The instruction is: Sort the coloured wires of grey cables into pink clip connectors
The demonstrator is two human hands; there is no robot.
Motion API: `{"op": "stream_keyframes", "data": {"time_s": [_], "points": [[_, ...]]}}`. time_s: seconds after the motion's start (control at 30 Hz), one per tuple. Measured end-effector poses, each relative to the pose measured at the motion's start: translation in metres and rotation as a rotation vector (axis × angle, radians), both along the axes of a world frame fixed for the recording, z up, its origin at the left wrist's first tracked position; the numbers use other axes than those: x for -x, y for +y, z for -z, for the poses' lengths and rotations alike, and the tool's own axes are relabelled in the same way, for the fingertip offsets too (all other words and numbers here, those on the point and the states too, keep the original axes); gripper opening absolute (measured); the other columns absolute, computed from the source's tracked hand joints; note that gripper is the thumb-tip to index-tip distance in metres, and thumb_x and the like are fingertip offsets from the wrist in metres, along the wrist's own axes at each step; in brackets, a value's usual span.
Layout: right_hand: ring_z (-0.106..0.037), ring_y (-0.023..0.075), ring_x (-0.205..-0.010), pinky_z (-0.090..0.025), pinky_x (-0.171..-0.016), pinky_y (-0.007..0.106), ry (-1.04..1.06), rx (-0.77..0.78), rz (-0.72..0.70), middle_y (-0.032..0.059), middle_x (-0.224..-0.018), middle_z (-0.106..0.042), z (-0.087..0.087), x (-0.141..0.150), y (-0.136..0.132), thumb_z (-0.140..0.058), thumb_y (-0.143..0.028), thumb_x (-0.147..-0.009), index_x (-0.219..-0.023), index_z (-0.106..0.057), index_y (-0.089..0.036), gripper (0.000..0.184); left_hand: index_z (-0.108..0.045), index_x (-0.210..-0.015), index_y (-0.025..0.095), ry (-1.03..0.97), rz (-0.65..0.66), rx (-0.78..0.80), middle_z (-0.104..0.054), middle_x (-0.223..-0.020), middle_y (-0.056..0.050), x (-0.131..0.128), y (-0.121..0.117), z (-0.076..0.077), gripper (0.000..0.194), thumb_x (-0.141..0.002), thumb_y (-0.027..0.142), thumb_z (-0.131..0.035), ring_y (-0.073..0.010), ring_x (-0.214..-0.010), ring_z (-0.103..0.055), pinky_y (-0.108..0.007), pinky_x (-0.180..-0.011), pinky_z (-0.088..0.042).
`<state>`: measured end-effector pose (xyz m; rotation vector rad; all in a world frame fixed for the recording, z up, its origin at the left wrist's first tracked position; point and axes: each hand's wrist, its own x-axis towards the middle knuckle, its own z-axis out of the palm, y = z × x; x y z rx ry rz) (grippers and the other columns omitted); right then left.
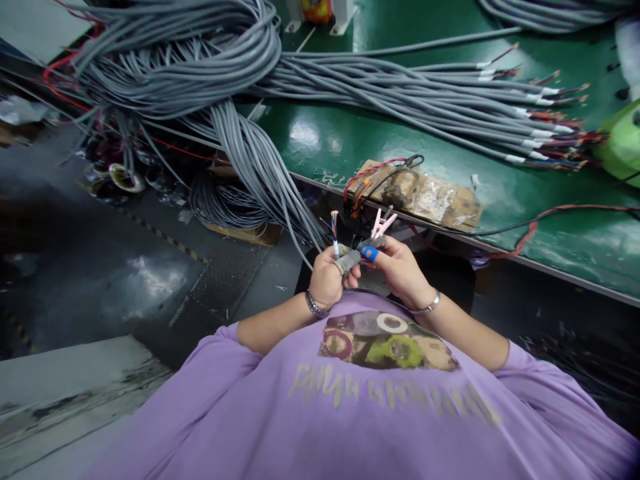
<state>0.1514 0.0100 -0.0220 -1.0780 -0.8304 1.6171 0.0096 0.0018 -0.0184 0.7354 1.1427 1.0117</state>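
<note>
Cable (335, 249), mid-frame, clasped in the left hand (327, 280), may slip if the right hand (404, 269), pinching pink prongs (381, 231), tugs.

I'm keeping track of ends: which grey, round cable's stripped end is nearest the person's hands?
The white-banded stripped end pointing up from the left hand; the bundled grey cable ends lie sideways on the green bench.

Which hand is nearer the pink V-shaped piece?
Right. The right hand is right at the pink V-shaped piece, which sticks up above its fingers; the left hand is lower and off to the left.
</note>
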Motion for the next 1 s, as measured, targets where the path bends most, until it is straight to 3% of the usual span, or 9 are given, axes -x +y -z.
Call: {"op": "stream_keyframes", "data": {"time_s": [0.33, 0.57, 0.77, 1.0], "points": [[-0.046, 0.0092, -0.052, -0.039, -0.052, 0.025, 0.040, 0.066, 0.060, -0.0035, -0.058, -0.056, 0.008, 0.003, -0.006, -0.087, -0.043, -0.061, -0.066, -0.061, -0.020, 0.036, -0.055, -0.074, 0.018, 0.000, -0.041, -0.014, -0.062, -0.054, 0.004, 0.000, 0.001, 0.003, 0.035, -0.067, 0.046, -0.075, -0.0077, -0.035, -0.052, -0.018, -0.033, -0.028], [-0.044, 0.0090, -0.051, -0.039, -0.050, 0.026, 0.067, 0.082, 0.067, -0.0038, -0.057, -0.055, 0.000, 0.006, -0.006, -0.089, -0.042, -0.056, -0.062, -0.060, -0.020, 0.036, -0.057, -0.076, 0.017, -0.022, -0.057, -0.006, -0.063, -0.054, 0.003, 0.001, 0.003, 0.002, 0.035, -0.066, 0.045, -0.076, -0.0084, -0.035, -0.053, -0.018, -0.033, -0.028], [-0.048, 0.0094, -0.056, -0.039, -0.055, 0.025, 0.049, 0.040, -0.008, -0.0018, -0.063, -0.060, 0.002, 0.001, -0.008, -0.087, -0.037, -0.060, -0.067, -0.066, -0.018, 0.029, -0.056, -0.073, 0.017, -0.051, -0.059, -0.013, -0.061, -0.050, 0.004, 0.003, 0.004, 0.002, 0.030, -0.067, 0.041, -0.074, -0.0076, -0.032, -0.049, -0.018, -0.032, -0.028], [-0.048, 0.0093, -0.056, -0.040, -0.055, 0.024, 0.032, 0.049, -0.005, -0.0034, -0.062, -0.057, 0.007, -0.004, -0.002, -0.081, -0.047, -0.068, -0.073, -0.064, -0.019, 0.033, -0.054, -0.070, 0.018, -0.007, -0.036, -0.033, -0.060, -0.050, 0.004, 0.003, 0.002, 0.002, 0.031, -0.068, 0.041, -0.074, -0.0075, -0.032, -0.048, -0.018, -0.031, -0.028]]}}
